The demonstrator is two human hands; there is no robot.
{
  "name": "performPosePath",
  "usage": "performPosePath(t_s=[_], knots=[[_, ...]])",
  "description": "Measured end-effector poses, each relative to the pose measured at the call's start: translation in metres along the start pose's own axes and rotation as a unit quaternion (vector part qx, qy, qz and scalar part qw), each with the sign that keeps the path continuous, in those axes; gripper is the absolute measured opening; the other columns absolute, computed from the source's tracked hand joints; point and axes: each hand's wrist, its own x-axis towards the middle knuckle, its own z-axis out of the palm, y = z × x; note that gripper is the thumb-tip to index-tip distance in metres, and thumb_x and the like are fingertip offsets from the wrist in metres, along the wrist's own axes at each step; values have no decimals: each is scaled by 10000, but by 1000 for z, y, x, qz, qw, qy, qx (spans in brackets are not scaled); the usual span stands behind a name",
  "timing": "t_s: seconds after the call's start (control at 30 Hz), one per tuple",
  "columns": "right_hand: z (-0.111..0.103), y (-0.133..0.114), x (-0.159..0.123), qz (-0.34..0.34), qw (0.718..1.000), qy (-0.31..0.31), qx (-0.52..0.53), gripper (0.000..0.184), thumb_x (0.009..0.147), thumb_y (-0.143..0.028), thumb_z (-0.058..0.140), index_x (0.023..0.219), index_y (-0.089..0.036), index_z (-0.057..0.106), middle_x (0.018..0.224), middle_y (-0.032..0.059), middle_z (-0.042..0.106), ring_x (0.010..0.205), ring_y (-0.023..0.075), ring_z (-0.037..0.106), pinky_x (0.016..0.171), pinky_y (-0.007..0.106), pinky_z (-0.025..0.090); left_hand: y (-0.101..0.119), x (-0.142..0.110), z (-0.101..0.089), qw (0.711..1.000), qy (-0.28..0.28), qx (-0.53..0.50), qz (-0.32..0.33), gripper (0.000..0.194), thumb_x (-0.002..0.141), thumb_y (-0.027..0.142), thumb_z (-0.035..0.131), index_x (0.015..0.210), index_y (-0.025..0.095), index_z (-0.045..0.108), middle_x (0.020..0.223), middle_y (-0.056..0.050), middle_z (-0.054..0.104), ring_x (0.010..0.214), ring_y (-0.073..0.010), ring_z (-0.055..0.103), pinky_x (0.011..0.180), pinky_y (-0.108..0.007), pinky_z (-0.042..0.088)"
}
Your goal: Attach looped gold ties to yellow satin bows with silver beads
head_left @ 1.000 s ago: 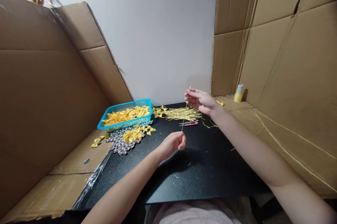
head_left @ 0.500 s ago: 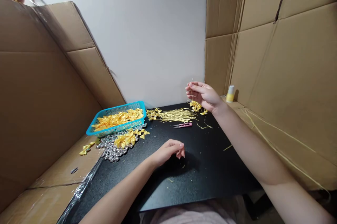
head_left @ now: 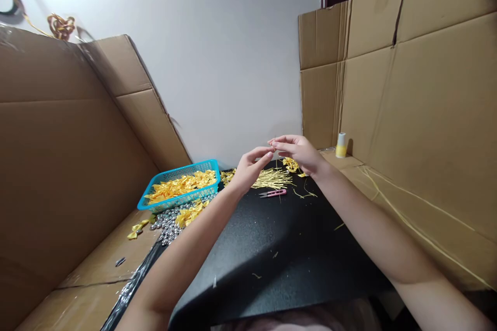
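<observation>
Raised above the table, my right hand point(head_left: 301, 154) pinches a thin needle point(head_left: 275, 139) between thumb and fingertips. A fine thread hangs below the fingers. My left hand point(head_left: 250, 168) is brought up against it, thumb and fingertips pinched together at the same spot; what those fingers hold is too small to make out. Beneath the hands lie a bundle of cut yellow cords point(head_left: 274, 179) and pink thread snips point(head_left: 274, 193). Left of my left arm, yellow ribbon bows point(head_left: 190, 215) rest on a pile of silver beads point(head_left: 169, 227).
A blue basket point(head_left: 142, 204) full of yellow bows stands at the back left. More bows with cords point(head_left: 290, 164) lie behind my right hand. A yellow thread spool point(head_left: 340, 145) stands at the right on cardboard. Cardboard walls point(head_left: 419, 129) flank the black table point(head_left: 295, 263).
My left hand has lifted off the table and moved up to meet the right fingertips. The right hand has shifted slightly left relative to the table. The camera view has tilted up a little.
</observation>
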Motion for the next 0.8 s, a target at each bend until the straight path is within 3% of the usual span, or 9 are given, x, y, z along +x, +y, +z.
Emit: performPosePath(t_s=[0.1,0.2,0.37,0.6,0.8], knots=[[1,4,2,-13,1000,-7,17,53,703,-220,745,705,-185,704,864,44,685,848,165,605,834,338,459,-3,11,12,998,6,-62,-31,273,703,407,757,808,155,743,873,-60,726,893,-189,593,750,-256,421],[-1,6,5,-22,999,15,20,82,686,-230,763,702,-183,697,858,42,685,834,157,593,807,321,459,-17,6,17,994,14,-86,-62,307,679,431,773,788,147,739,854,-64,720,832,-172,580,698,-241,401],[-9,4,11,-31,997,63,10,119,700,-261,760,733,-175,685,760,12,660,762,129,569,735,281,434,-37,-20,15,984,-12,-122,-131,358,654,471,782,792,144,732,842,-54,696,752,-132,541,653,-222,374],[-25,0,18,-11,993,114,40,159,671,-246,788,717,-163,660,733,-6,647,752,110,591,683,236,437,-37,-58,7,955,-71,-187,-221,361,627,453,815,735,124,713,741,-43,646,691,-114,525,634,-225,365],[-31,4,23,-2,993,114,39,176,670,-257,792,721,-166,650,740,0,648,739,107,606,645,224,440,-38,-77,-1,934,-68,-226,-267,331,606,405,846,731,126,721,739,-21,623,680,-87,505,624,-205,366]])
